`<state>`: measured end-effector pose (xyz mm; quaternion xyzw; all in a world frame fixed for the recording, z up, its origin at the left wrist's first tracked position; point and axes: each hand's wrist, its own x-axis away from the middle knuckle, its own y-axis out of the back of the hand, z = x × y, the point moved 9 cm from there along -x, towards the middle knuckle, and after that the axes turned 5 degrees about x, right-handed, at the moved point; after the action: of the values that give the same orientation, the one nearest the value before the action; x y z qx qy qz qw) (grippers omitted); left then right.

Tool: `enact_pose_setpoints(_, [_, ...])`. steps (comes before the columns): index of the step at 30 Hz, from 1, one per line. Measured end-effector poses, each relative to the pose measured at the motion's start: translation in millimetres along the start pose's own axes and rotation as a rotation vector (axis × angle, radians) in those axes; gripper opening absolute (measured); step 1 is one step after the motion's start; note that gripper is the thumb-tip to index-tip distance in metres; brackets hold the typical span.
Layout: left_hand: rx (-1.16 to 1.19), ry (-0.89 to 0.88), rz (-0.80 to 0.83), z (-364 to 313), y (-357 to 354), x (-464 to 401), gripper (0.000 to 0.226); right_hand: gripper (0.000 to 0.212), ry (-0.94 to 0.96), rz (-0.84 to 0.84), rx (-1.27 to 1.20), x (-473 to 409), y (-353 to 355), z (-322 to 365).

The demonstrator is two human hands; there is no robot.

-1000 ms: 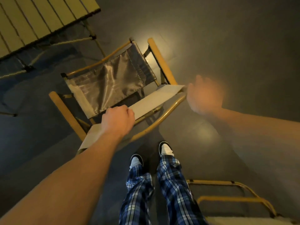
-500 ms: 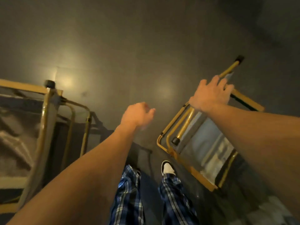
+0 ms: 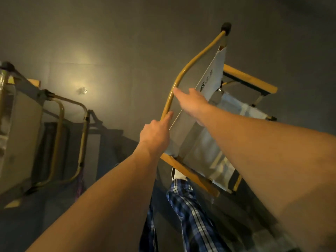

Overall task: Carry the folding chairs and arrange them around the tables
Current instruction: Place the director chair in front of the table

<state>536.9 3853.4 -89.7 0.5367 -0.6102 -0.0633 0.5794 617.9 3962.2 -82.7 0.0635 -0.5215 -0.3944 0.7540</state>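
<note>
Both hands open: right hand [image 3: 192, 102] touches the folding chair [image 3: 209, 124] frame's curved tube running near-to-far, left hand [image 3: 156, 135] just nearer.

Both bare forearms are reaching forward and upward from the lower edge of the head view, converging toward the middle. The left hand [image 3: 155, 135] is extending its index finger, its tip touching a curved yellow tube, with the other fingers curled in. The right hand [image 3: 192, 101] is lying flatter and farther out, fingers stretched leftward with the fingertips [image 3: 176, 90] at the same tube, not closed around it. Plaid trouser legs [image 3: 190, 215] are standing below the arms.
</note>
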Motion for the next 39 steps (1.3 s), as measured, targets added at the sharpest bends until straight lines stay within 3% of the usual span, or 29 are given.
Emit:
enact_pose_setpoints(2, [0.056, 0.083, 0.018, 17, -19, 25, 0.078, 0.063, 0.056, 0.065, -0.01, 6, -38, 18])
enact_pose_setpoints(6, [0.182, 0.218, 0.05, 58, -57, 71, 0.087, 0.011, 0.064, 0.222, 0.028, 26, -112, 19])
enact_pose_setpoints(7, [0.237, 0.249, 0.06, 68, -63, 82, 0.089, 0.006, 0.081, 0.241, 0.061, 34, -128, 18])
enact_pose_setpoints(12, [0.526, 0.345, 0.048, 94, -94, 118, 0.088, 0.018, 0.232, 0.259, 0.332, 67, -176, 26])
enact_pose_setpoints(16, [0.638, 0.303, 0.066, 94, -132, 142, 0.077, 0.021, 0.347, 0.413, 0.645, 110, -208, 18])
enact_pose_setpoints(20, [0.653, 0.155, 0.327, 59, -168, 168, 0.05, 0.032, 0.402, 0.628, 0.907, 149, -218, -23])
enact_pose_setpoints(22, [0.791, 0.183, 0.377, 61, -176, 174, 0.032, 0.041, 0.42, 0.729, 1.044, 160, -211, -53])
enact_pose_setpoints(24, [0.953, 0.319, 0.232, 81, -176, 176, 0.022, 0.037, 0.455, 0.776, 1.16, 167, -196, -83])
enact_pose_setpoints(26, [0.913, 0.465, -0.055, 102, -157, 182, 0.017, 0.033, 0.437, 0.79, 1.298, 165, -177, -111])
enact_pose_setpoints(29, [0.539, 0.49, -0.479, 98, -114, 188, 0.016, 0.038, 0.391, 0.811, 1.481, 146, -151, -150])
enact_pose_setpoints(31, [0.276, 0.432, -0.604, 67, -92, 181, 0.026, 0.031, 0.257, 0.744, 1.486, 125, -123, -177])
enact_pose_setpoints(33, [0.162, 0.427, -0.521, 46, -94, 161, 0.034, 0.029, 0.209, 0.601, 1.425, 110, -88, -190])
enact_pose_setpoints(35, [0.089, 0.52, -0.257, 52, -118, 144, 0.043, 0.024, 0.18, 0.546, 1.385, 102, -56, -203])
enact_pose_setpoints(37, [0.164, 0.663, 0.02, 62, -151, 139, 0.046, 0.016, 0.041, 0.591, 1.424, 93, -15, -231])
enact_pose_setpoints(39, [0.254, 0.817, 0.16, 73, -176, 150, 0.048, 0.015, -0.026, 0.54, 1.436, 79, 13, -255])
